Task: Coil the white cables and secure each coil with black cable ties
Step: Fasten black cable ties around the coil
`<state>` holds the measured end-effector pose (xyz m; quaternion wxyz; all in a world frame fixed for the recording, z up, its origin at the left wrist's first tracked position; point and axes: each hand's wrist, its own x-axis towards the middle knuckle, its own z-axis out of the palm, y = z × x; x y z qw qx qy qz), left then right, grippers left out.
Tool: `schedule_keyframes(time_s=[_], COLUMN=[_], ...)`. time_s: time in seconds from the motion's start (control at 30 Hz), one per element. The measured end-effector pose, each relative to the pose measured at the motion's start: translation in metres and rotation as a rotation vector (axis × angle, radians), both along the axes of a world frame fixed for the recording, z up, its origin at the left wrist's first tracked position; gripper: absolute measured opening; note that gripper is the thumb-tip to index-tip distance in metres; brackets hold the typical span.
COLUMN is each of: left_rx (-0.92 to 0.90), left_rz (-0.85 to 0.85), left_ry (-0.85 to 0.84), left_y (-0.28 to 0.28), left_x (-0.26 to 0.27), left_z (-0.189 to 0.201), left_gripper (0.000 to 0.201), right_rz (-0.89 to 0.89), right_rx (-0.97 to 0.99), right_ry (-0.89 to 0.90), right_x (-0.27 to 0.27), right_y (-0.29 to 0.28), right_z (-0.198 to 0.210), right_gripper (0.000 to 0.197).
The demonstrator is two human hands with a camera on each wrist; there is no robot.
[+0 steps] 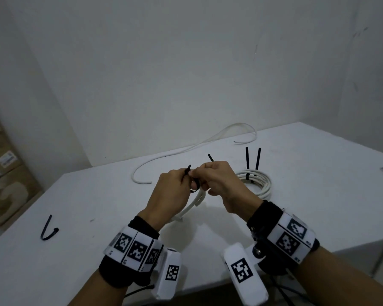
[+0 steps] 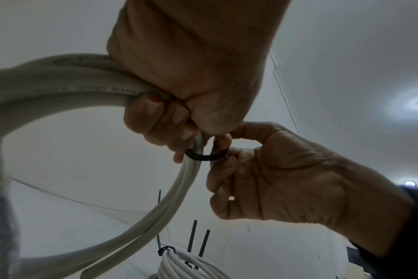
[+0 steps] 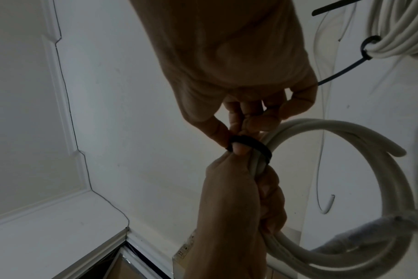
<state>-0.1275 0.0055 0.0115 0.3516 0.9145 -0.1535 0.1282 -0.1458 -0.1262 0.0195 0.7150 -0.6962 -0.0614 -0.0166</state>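
Note:
My left hand grips a small coil of thick white cable and holds it above the table. A black cable tie is looped loosely round the coil's strands just past the left fingers. My right hand pinches this tie at the loop, and a black tail sticks up behind its knuckles. In the left wrist view the loop spans from the coil to the right fingers. The coil hangs to the right of both hands in the right wrist view.
A finished coil of thinner white cable lies to the right on the white table, with two tie tails standing up. A loose white cable runs along the back. A spare black tie lies front left. Cardboard boxes stand left.

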Motion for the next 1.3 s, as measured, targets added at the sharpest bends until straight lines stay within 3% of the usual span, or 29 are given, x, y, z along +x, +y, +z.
schedule_keyframes(time_s=[0.1, 0.2, 0.33, 0.53, 0.63, 0.8, 0.9, 1.07, 1.17, 1.3], left_rx=[0.032, 0.03, -0.218, -0.416, -0.513, -0.463, -0.426, -0.248, -0.248, -0.198], left_rz=[-0.007, -0.042, -0.145, -0.198, -0.148, -0.155, -0.205, -0.302, -0.282, -0.29], left_ry=[0.052, 0.124, 0.429, 0.754, 0.873, 0.81, 0.642, 0.438, 0.452, 0.528], left_y=[-0.001, 0.0, 0.005, 0.013, 0.011, 0.009, 0.006, -0.008, -0.012, -0.015], left_x=[-0.003, -0.006, -0.009, -0.005, -0.003, -0.003, -0.01, -0.019, -0.017, -0.012], left_z=[0.003, 0.01, 0.021, 0.02, 0.015, 0.01, 0.008, 0.008, 0.011, 0.01], left_gripper=[0.041, 0.037, 0.033, 0.023, 0.033, 0.047, 0.019, 0.015, 0.021, 0.018], right_rz=[0.046, 0.105, 0.037, -0.082, -0.093, -0.095, -0.047, 0.054, 0.059, -0.075], right_rx=[-0.058, -0.182, -0.422, -0.461, -0.463, -0.483, -0.345, -0.311, -0.362, -0.436], right_ry=[-0.001, -0.18, -0.342, -0.45, -0.436, -0.416, -0.34, -0.289, -0.31, -0.379], right_x=[0.001, 0.002, 0.008, 0.017, 0.018, 0.019, 0.023, 0.026, 0.027, 0.044], right_y=[-0.007, -0.012, -0.014, -0.019, -0.02, -0.023, -0.03, -0.041, -0.043, -0.05], right_z=[0.0, 0.005, 0.012, 0.012, 0.006, 0.001, 0.0, 0.004, 0.014, 0.033], right_gripper=[0.009, 0.01, 0.013, 0.027, 0.021, 0.018, 0.011, 0.012, 0.013, 0.02])
